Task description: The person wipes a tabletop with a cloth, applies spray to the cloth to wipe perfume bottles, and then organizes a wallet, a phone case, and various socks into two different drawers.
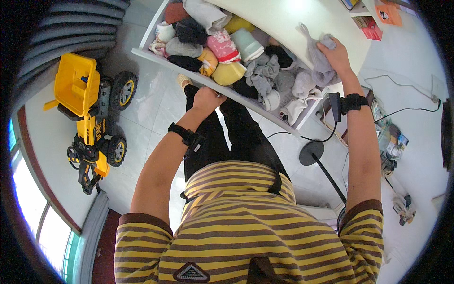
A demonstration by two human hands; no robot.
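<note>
The head view goes black around its round rim, cutting off the far side of the drawer (163, 63) and blurring the clutter (392, 139) at the right edge into shapes too small to name. The person's left hand (206, 100) is at the drawer's front edge with its fingers folded in; the fingertips are hidden, so I cannot tell how firmly they grip. The right hand (335, 57) has its fingers bent around a thin grey cloth (320, 59), pinching it above the drawer's right end; folds hide some of the tips. One strip of the cloth reaches up over the white cabinet (279, 21), and the rest hangs down to the pile.

The drawer is packed with rolled and loose socks and cloths: a pink-and-white roll (223, 46), a pale green roll (247, 45), a yellow bundle (229, 74), a black bundle (190, 32), a crumpled grey piece (264, 73) and a white piece (298, 108) near the right corner. Lower layers are covered.

The person's legs, in black trousers (241, 135), are partly under the drawer. A yellow toy truck (87, 102) stands on the floor at left, near a grey curtain (78, 35). A round black disc on a pole (311, 153) stands below the right corner, beside a dark cable (331, 133).
</note>
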